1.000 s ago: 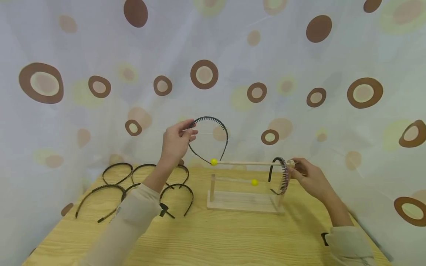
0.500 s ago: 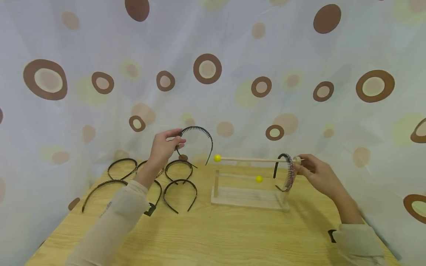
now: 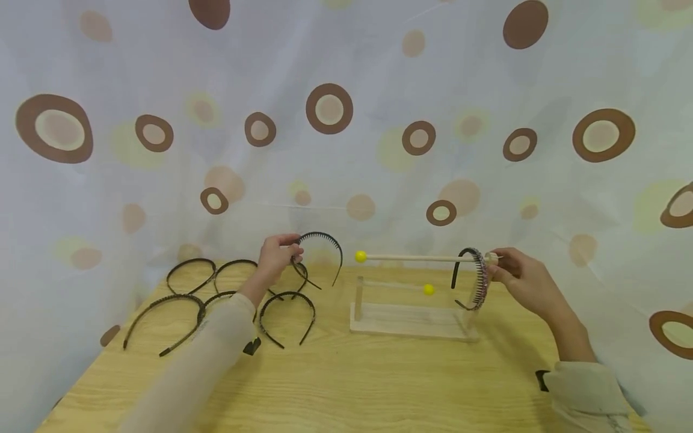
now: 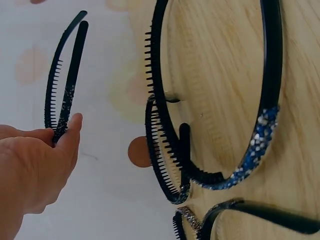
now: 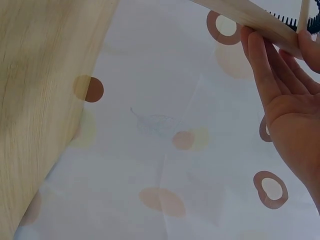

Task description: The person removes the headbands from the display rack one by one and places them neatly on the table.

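Observation:
My left hand (image 3: 276, 260) pinches a black toothed headband (image 3: 319, 234) upright above the table, left of a wooden stand (image 3: 411, 323). In the left wrist view, glittery stones show on this headband near the fingers. My right hand (image 3: 522, 281) grips the top of the stand's right upright; the right wrist view shows fingers and thumb on either side of the wood (image 5: 267, 22). A headband with pinkish stones (image 3: 480, 279) hangs around the right end of the upper rod (image 3: 411, 258). A yellow ball (image 3: 360, 257) caps that rod's left end.
Several dark headbands stand in two rows on the left of the table, including a front one (image 3: 287, 294) and a back-left one (image 3: 190, 261). A lower rod with a yellow ball (image 3: 429, 290) runs beneath the upper one. A spotted curtain (image 3: 368, 168) backs the table.
My left hand has carried its headband left and down, from beside the upper rod's ball end to near the back-row headbands. My right hand keeps its grip on the stand.

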### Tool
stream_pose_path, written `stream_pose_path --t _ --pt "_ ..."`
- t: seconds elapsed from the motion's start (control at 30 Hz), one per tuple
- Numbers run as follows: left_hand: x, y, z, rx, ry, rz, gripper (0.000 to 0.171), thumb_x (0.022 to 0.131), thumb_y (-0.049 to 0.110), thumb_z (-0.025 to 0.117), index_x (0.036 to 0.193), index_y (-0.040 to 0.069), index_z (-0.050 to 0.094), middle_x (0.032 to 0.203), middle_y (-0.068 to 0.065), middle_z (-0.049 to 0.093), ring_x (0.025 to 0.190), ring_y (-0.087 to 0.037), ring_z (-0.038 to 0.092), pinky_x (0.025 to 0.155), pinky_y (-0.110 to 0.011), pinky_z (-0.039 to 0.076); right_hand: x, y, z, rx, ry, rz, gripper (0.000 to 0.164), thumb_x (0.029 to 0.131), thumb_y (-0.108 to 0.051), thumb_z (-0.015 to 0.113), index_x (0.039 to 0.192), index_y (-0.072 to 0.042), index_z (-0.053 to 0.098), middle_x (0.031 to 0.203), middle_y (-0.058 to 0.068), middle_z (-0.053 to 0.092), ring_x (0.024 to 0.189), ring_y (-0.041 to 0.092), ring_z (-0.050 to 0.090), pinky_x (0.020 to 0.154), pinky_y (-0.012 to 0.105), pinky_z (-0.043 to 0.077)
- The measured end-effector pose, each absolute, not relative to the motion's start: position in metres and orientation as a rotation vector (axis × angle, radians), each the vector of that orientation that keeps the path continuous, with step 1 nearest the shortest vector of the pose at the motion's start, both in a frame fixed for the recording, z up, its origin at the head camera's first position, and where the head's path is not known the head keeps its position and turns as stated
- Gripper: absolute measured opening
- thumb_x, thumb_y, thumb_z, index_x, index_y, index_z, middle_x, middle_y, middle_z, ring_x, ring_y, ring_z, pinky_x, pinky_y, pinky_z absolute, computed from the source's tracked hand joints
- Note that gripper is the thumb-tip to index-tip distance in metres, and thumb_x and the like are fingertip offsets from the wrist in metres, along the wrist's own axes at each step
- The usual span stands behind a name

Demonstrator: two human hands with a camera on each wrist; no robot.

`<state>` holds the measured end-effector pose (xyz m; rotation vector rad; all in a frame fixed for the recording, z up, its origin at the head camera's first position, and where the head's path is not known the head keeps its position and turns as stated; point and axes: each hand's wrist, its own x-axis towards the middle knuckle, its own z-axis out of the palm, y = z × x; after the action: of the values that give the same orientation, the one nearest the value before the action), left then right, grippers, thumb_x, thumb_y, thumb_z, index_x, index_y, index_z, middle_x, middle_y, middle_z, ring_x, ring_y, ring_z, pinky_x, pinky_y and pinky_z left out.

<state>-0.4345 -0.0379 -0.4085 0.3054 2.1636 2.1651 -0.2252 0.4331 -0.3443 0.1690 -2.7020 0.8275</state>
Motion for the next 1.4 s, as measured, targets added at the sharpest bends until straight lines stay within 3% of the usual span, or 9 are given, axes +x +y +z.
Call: stream_pose_path --t 0.1,0.27,0.5,0.67,0.9,1.03,1.4 --pt "-0.443 -0.026 -0.420 0.326 2.208 2.074 0.036 0.104 -0.003 0.053 0.140 -0.007 0.056 0.136 -0.031 0.053 0.114 -0.036 0.062 0.095 -0.045 0.054 -0.222 0.437 -0.345 0.143 -2.699 0.838 0.057 0.109 -0.036 0.051 0.149 0.003 0.042 0.130 0.029 0.060 0.112 0.045 0.062 0.091 0.064 0.049" --pt "-0.455 -0.011 -0.432 0.372 2.298 1.911 0.034 0.104 -0.003 0.051 0.138 -0.007 0.057 0.129 -0.032 0.057 0.116 -0.041 0.060 0.095 -0.049 0.053 -0.221 0.439 -0.345 0.145 -2.684 0.877 0.058 0.108 -0.037 0.052 0.149 0.002 0.043 0.131 0.029 0.060 0.114 0.045 0.062 0.092 0.065 0.048" --pt "-0.462 -0.005 -0.440 0.485 2.649 1.573 0.029 0.103 0.001 0.057 0.131 -0.004 0.065 0.127 -0.023 0.063 0.112 -0.038 0.063 0.089 -0.045 0.056 -0.224 0.440 -0.346 0.152 -2.687 0.896 0.059 0.107 -0.038 0.053 0.150 0.001 0.043 0.132 0.026 0.060 0.114 0.043 0.062 0.094 0.063 0.048" --pt "-0.464 -0.007 -0.444 0.537 2.683 1.477 0.026 0.102 0.005 0.061 0.126 -0.004 0.068 0.128 -0.021 0.064 0.119 -0.037 0.059 0.097 -0.047 0.051 -0.224 0.440 -0.345 0.152 -2.693 0.889 0.059 0.107 -0.040 0.053 0.150 -0.001 0.043 0.134 0.029 0.058 0.120 0.046 0.058 0.095 0.064 0.047" --pt "-0.470 -0.006 -0.448 0.491 2.616 1.439 0.023 0.099 0.009 0.068 0.118 -0.001 0.073 0.125 -0.018 0.066 0.120 -0.036 0.058 0.099 -0.049 0.049 -0.223 0.442 -0.346 0.163 -2.693 0.913 0.057 0.108 -0.037 0.052 0.150 0.000 0.042 0.131 0.028 0.060 0.102 0.036 0.069 0.093 0.064 0.048" --pt "-0.475 -0.003 -0.450 0.502 2.592 1.392 0.023 0.097 0.010 0.070 0.118 0.000 0.074 0.128 -0.018 0.064 0.123 -0.037 0.056 0.101 -0.049 0.048 -0.223 0.443 -0.344 0.173 -2.684 0.913 0.055 0.108 -0.034 0.053 0.149 0.001 0.042 0.130 0.028 0.061 0.100 0.035 0.070 0.092 0.064 0.048" --pt "-0.477 -0.002 -0.463 0.685 2.626 1.328 0.027 0.096 0.001 0.067 0.121 -0.009 0.068 0.117 -0.021 0.067 0.111 -0.037 0.062 0.091 -0.045 0.054 -0.223 0.444 -0.346 0.162 -2.681 0.949 0.055 0.108 -0.034 0.054 0.149 0.000 0.042 0.129 0.025 0.062 0.099 0.033 0.070 0.092 0.061 0.050"
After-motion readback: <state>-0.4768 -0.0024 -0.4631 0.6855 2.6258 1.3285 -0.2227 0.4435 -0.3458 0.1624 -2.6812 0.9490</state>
